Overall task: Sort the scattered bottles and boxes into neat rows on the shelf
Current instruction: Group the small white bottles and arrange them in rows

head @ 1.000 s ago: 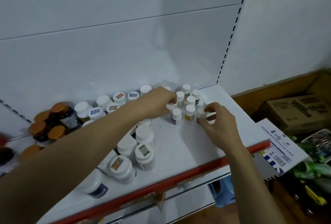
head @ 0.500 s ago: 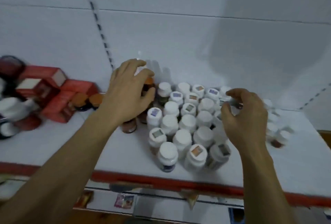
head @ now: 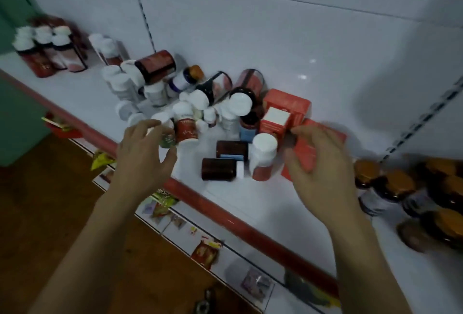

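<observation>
A jumbled heap of white-capped bottles point(head: 200, 103) and red boxes point(head: 285, 108) lies on the white shelf point(head: 225, 195). My left hand point(head: 142, 155) hovers with spread fingers at the heap's near left, by a small green-labelled bottle point(head: 168, 139) and a red-labelled bottle point(head: 186, 129). My right hand point(head: 318, 170) curves over a flat red box point(head: 307, 154), thumb at its left edge; blur hides whether it touches. Two brown bottles point(head: 219, 169) lie on their sides between my hands, next to an upright red bottle point(head: 263, 155).
Brown bottles with orange caps point(head: 390, 183) stand at the right. Tall red bottles point(head: 47, 47) stand at the far left against the white back wall. A red strip point(head: 225, 209) edges the shelf; packets point(head: 205, 253) lie on the lower shelf. Wooden floor point(head: 50, 213) shows below.
The view has swung left from the rows of white-capped bottles to the scattered heap. Both hands left those bottles and now hover over the heap, holding nothing that I can see.
</observation>
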Available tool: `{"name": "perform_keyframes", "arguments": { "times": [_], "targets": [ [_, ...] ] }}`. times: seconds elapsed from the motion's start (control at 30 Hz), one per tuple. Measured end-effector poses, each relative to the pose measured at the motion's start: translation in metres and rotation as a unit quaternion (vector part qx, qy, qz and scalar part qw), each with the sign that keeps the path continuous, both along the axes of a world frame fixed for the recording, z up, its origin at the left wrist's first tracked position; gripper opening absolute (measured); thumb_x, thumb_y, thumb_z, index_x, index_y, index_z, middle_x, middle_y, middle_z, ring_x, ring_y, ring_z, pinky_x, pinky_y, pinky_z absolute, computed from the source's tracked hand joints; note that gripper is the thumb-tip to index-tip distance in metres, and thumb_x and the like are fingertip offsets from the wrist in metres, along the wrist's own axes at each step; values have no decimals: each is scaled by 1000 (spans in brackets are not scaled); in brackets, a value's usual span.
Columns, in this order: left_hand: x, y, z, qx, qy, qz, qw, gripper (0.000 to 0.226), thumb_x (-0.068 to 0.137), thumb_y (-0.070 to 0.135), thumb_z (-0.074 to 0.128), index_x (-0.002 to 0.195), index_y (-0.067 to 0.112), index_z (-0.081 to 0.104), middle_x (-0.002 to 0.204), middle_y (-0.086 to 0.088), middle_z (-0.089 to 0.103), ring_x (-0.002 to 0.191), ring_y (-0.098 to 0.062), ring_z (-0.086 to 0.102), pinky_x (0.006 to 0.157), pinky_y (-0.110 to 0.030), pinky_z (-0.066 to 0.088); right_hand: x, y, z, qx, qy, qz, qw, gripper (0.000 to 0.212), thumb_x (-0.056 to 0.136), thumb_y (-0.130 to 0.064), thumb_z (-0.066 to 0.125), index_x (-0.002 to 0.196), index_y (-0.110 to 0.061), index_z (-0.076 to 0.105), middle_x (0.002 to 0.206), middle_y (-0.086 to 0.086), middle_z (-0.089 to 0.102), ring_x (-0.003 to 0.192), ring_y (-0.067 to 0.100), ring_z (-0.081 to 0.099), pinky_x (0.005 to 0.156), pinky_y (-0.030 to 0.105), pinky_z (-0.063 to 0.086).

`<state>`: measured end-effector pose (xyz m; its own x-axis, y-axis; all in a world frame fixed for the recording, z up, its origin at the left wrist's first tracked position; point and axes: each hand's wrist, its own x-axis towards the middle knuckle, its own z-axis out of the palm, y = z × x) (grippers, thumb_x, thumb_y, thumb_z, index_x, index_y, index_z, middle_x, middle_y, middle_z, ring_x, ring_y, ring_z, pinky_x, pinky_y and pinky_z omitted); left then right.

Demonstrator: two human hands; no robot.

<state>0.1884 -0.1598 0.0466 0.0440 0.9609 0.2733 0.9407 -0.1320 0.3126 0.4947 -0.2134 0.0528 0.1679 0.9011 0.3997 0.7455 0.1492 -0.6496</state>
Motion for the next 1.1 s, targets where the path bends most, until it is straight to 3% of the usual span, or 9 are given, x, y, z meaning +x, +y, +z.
{"name": "perform_keyframes", "arguments": {
  "times": [0.1,0.17,0.27,0.43,0.57,0.7,0.83,0.93,1.1],
  "targets": [
    [-23,25,-11,3,-27,-25,999,33,91,20,71,123,17,66,139,-11,51,128,-37,45,100,-56,45,-46,30,-19,-83,1,53,995,51,93,-35,70,140,-33,50,134,-6,50,120,13,48,97,27,41],
    [-29,39,-15,19,-38,-57,997,31,91,20,71,121,19,67,135,-9,53,125,-37,46,95,-54,43,-58,39,-31,-92,11,44,995,47,93,-29,70,136,-34,52,127,-5,51,114,16,52,92,30,46],
    [-36,62,-19,40,-35,-112,992,31,91,25,68,122,22,67,129,-6,56,123,-35,46,90,-50,41,-59,42,-39,-52,39,7,998,48,87,-24,76,123,-43,49,111,-16,57,97,2,54,78,18,42],
    [-49,90,-23,43,-76,-120,989,38,90,30,68,127,22,62,130,-5,54,123,-35,48,95,-52,42,-61,37,-30,62,158,-74,983,44,84,-38,78,119,-39,52,108,-36,58,100,-8,59,75,7,48],
    [-35,118,-6,-69,21,-109,991,73,83,66,64,144,29,46,144,-5,51,134,-34,44,104,-56,35,-67,52,-16,108,293,-128,941,32,90,-30,76,116,-32,58,106,-19,65,95,-3,66,72,14,55],
    [-16,158,13,-230,170,-91,954,98,66,92,59,140,30,46,138,-6,58,128,-35,52,104,-53,38,-76,62,-10,92,293,-97,947,30,89,-27,78,110,-37,58,105,-14,65,91,-1,65,71,11,51],
    [-4,170,18,-213,257,-122,935,81,68,91,58,120,30,62,123,0,63,118,-31,54,99,-52,34,-76,69,-8,84,271,-58,957,34,86,-33,79,113,-37,58,105,-21,64,94,0,64,74,11,50],
    [-16,169,24,-221,239,-189,927,74,74,88,57,126,35,59,122,5,60,118,-27,51,99,-52,32,-74,76,-2,84,275,-37,957,34,83,-38,77,109,-45,56,103,-23,64,95,2,64,75,13,51],
    [-19,168,34,-264,318,-284,865,64,75,47,81,131,37,51,122,5,57,112,-22,52,92,-43,45,-74,92,-1,78,297,-14,952,38,88,-27,79,121,-26,59,105,-26,63,96,0,64,77,12,51]
  ]
}}
